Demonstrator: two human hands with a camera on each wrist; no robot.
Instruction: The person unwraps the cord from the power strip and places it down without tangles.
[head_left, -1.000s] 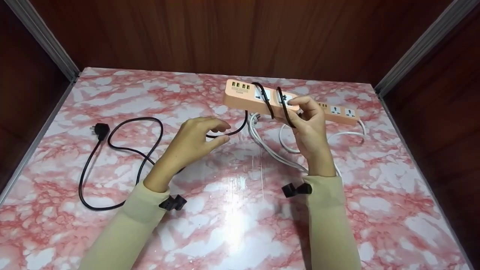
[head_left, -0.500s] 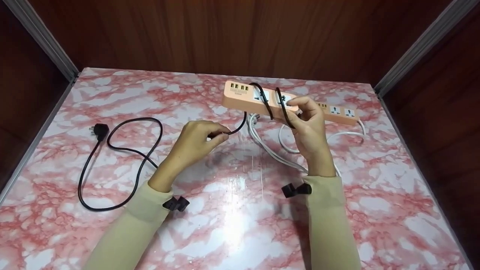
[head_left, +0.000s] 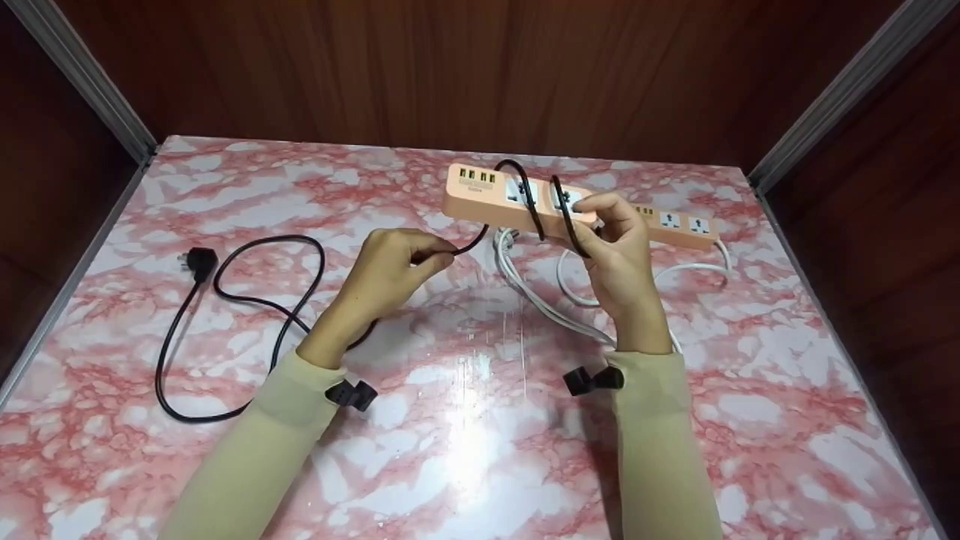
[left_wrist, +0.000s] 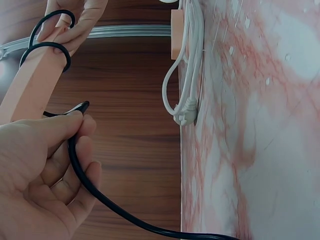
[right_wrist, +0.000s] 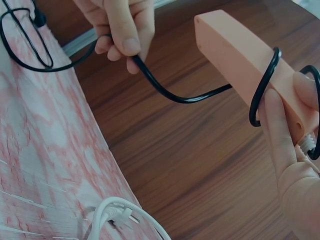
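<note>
My right hand grips the right end of a peach power strip, raised above the table and tilted. Its black cord winds around the strip in two loops, over the white sockets. My left hand pinches the cord between thumb and fingertips, left of and below the strip. In the left wrist view the cord runs down from those fingers toward the table. The right wrist view shows the stretch of cord sagging between the left fingers and the strip. The black plug lies at the table's left.
A second peach power strip lies behind my right hand, with its white cord bundled beside it. The marbled red-and-white table ends at a wooden back wall. Loose black cord curls at the left.
My left hand has closed on the black cord and lifted it slightly. The left cord loop on the strip now bulges higher at the strip's back edge. My right hand has stayed nearly still.
</note>
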